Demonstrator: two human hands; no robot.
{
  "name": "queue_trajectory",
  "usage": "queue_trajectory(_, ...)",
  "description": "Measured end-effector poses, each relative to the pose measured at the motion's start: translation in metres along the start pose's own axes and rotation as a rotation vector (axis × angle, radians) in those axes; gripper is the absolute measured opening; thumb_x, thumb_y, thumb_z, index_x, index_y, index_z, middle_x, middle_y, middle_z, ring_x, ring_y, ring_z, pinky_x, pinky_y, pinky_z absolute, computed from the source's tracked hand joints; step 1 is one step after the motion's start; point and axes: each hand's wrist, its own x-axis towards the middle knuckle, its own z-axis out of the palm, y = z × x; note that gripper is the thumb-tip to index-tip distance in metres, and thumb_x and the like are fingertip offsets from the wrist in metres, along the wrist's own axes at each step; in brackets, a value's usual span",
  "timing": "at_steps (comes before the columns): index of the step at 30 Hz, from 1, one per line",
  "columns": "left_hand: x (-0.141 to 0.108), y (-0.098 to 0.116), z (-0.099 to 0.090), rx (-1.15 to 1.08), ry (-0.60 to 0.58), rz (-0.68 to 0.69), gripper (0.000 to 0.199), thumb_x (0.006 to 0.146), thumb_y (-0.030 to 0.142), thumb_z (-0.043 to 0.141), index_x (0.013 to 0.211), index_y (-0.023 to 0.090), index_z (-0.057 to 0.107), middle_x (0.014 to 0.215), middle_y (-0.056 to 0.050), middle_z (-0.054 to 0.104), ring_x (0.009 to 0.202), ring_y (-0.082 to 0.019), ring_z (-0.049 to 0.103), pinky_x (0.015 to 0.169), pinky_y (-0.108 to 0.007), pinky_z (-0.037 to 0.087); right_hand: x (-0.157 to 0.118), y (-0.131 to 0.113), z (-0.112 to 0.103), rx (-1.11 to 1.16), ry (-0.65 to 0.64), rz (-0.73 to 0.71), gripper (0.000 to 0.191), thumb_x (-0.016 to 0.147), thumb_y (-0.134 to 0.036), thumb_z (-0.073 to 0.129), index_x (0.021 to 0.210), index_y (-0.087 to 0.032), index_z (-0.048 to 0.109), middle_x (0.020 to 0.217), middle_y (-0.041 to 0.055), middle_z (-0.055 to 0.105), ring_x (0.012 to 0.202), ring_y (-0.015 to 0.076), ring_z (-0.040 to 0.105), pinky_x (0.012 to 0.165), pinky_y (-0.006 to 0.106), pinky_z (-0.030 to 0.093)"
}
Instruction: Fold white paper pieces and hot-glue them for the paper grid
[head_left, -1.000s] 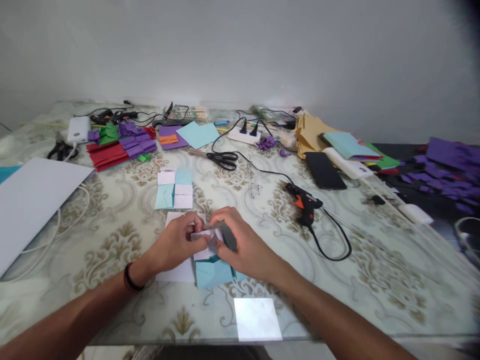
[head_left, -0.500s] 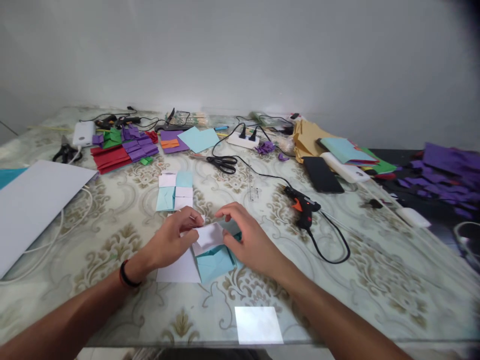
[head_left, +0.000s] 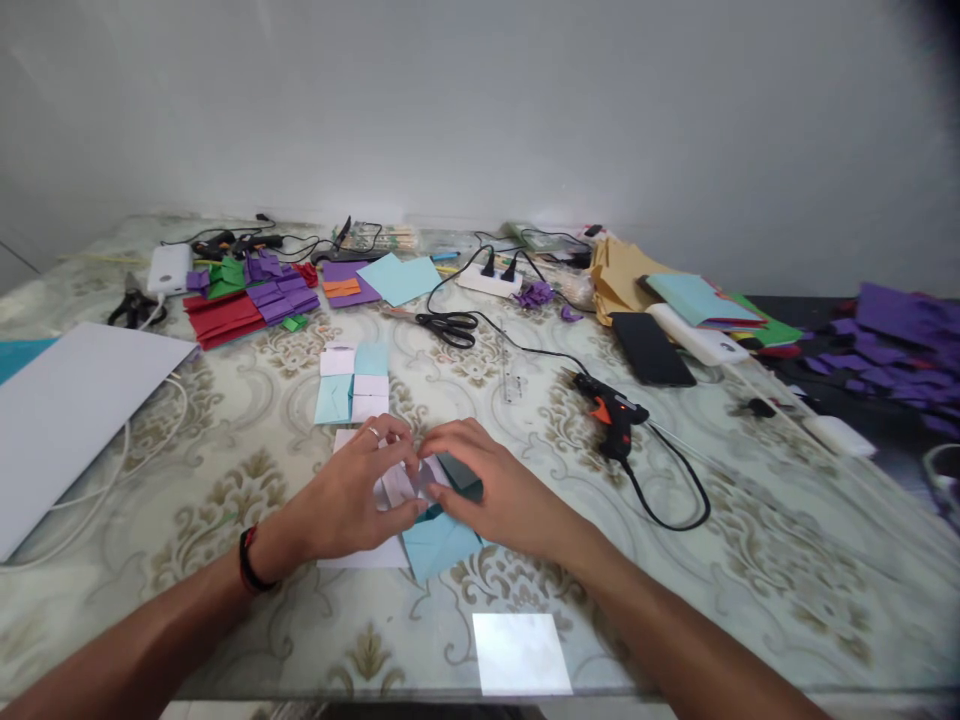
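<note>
My left hand (head_left: 358, 492) and my right hand (head_left: 491, 480) meet over a folded paper piece with a white flap (head_left: 397, 488) and light blue sections (head_left: 439, 545). Fingers and thumbs of both are bent in and pinch the white part from either side. Much of that flap is hidden behind the fingers. Under the left hand lies a flat white sheet (head_left: 352, 556). Just beyond it rests a similar folded piece (head_left: 352, 383) in white and light blue squares.
A hot glue gun (head_left: 611, 412) with its cord lies to the right, near a black phone (head_left: 651, 350). Scissors (head_left: 450, 328) and a power strip (head_left: 489, 280) are farther back. Colored paper strips (head_left: 251, 305) lie at back left; a large white board (head_left: 82, 420) sits left.
Both hands have drawn closer together over the white flap, covering more of it. The light blue part has shifted slightly right and toward me.
</note>
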Motion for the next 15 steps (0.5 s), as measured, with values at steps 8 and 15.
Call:
queue_trajectory(8,-0.0016,-0.0034,0.0027,0.014,-0.020,-0.042,0.021,0.085,0.018,0.071,0.092,0.022,0.051,0.119,-0.010,0.058,0.116,-0.027,0.056,0.101,-0.044,0.047,0.0013,0.0001,-0.0026,0.003,-0.079,0.094,0.022,0.092,-0.012,0.069,0.107,-0.024,0.059,0.115,0.0066,0.066,0.115,0.0253,0.057,0.101,0.043,0.048)
queue_trajectory(15,-0.0020,-0.0011,0.0021,0.058,-0.029,-0.050,0.021,0.082,0.015,0.068,0.086,0.022,0.049,0.116,-0.008,0.057,0.113,-0.026,0.057,0.098,-0.043,0.048,-0.0008,0.0009,-0.0025,0.015,-0.079,0.146,0.027,0.088,-0.002,0.061,0.101,-0.023,0.052,0.117,0.0054,0.059,0.115,0.0226,0.056,0.102,0.040,0.046)
